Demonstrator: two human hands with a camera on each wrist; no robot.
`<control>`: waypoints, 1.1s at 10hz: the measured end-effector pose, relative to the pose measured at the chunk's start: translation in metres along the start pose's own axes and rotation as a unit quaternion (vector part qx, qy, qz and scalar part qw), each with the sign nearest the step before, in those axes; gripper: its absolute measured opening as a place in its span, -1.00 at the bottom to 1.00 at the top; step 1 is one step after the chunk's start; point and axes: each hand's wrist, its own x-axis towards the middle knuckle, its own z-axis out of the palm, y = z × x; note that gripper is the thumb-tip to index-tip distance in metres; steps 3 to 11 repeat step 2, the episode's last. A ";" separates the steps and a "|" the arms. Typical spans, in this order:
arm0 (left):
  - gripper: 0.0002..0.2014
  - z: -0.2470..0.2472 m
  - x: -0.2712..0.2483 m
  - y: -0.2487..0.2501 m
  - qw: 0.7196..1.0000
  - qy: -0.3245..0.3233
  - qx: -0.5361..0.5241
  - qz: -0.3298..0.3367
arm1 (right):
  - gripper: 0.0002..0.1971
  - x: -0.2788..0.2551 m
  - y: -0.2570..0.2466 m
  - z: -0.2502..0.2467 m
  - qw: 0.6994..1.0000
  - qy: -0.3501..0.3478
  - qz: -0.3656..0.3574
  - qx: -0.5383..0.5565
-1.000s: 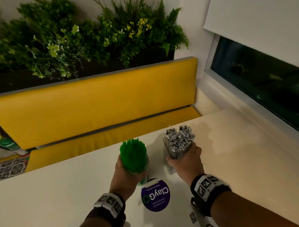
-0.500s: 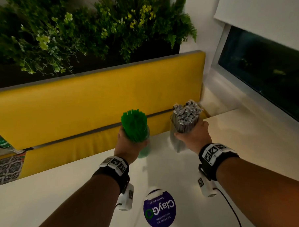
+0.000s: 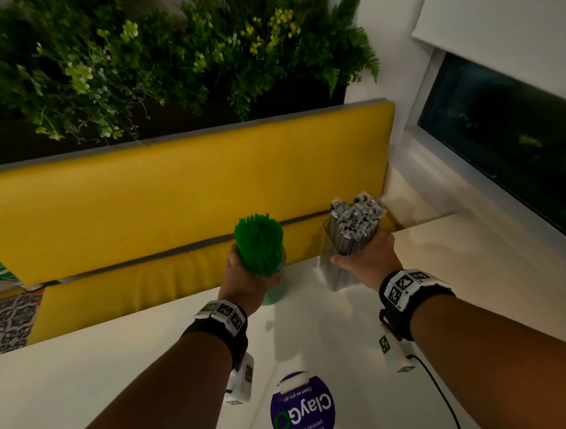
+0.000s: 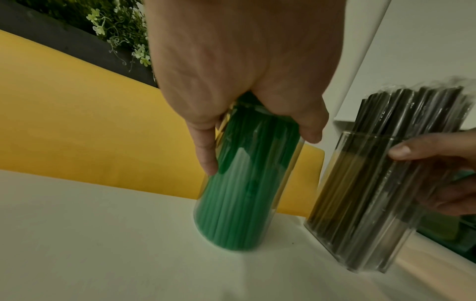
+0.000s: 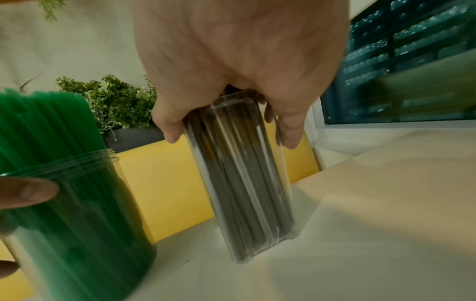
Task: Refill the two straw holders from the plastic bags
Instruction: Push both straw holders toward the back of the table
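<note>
Two clear straw holders stand near the far edge of the white table (image 3: 473,287). The left holder (image 3: 271,279) (image 4: 239,193) (image 5: 72,213) is round and packed with green straws (image 3: 259,244). My left hand (image 3: 245,280) (image 4: 244,81) grips it near the rim. The right holder (image 3: 339,270) (image 4: 365,199) (image 5: 244,183) is squarish and full of wrapped dark straws (image 3: 356,224). My right hand (image 3: 368,262) (image 5: 239,71) grips it around the upper part. In both wrist views the holders lean a little. No plastic bags show.
A yellow bench (image 3: 177,193) runs along the table's far side, with a planter of green foliage (image 3: 171,57) behind it. A dark window (image 3: 505,139) is at the right. A purple round sticker (image 3: 301,405) lies on the table between my forearms.
Both hands have carried the holders away from me, from beside the purple sticker to the table's far edge by the bench. My arms are now stretched out.
</note>
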 end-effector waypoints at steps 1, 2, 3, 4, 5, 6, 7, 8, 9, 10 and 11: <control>0.15 -0.001 -0.002 0.002 1.000 -0.016 -0.002 -0.006 | 0.24 -0.002 -0.001 -0.001 1.000 -0.010 -0.001 0.008; 0.24 -0.005 -0.005 0.005 1.000 -0.021 -0.014 0.013 | 0.40 -0.005 -0.005 -0.006 0.999 -0.024 -0.006 0.023; 0.24 -0.005 -0.005 0.005 1.000 -0.021 -0.014 0.013 | 0.40 -0.005 -0.005 -0.006 0.999 -0.024 -0.006 0.023; 0.24 -0.005 -0.005 0.005 1.000 -0.021 -0.014 0.013 | 0.40 -0.005 -0.005 -0.006 0.999 -0.024 -0.006 0.023; 0.24 -0.005 -0.005 0.005 1.000 -0.021 -0.014 0.013 | 0.40 -0.005 -0.005 -0.006 0.999 -0.024 -0.006 0.023; 0.24 -0.005 -0.005 0.005 1.000 -0.021 -0.014 0.013 | 0.40 -0.005 -0.005 -0.006 0.999 -0.024 -0.006 0.023; 0.24 -0.005 -0.005 0.005 1.000 -0.021 -0.014 0.013 | 0.40 -0.005 -0.005 -0.006 0.999 -0.024 -0.006 0.023; 0.24 -0.005 -0.005 0.005 1.000 -0.021 -0.014 0.013 | 0.40 -0.005 -0.005 -0.006 0.999 -0.024 -0.006 0.023; 0.24 -0.005 -0.005 0.005 1.000 -0.021 -0.014 0.013 | 0.40 -0.005 -0.005 -0.006 0.999 -0.024 -0.006 0.023; 0.24 -0.005 -0.005 0.005 1.000 -0.021 -0.014 0.013 | 0.40 -0.005 -0.005 -0.006 0.999 -0.024 -0.006 0.023; 0.24 -0.005 -0.005 0.005 1.000 -0.021 -0.014 0.013 | 0.40 -0.005 -0.005 -0.006 0.999 -0.024 -0.006 0.023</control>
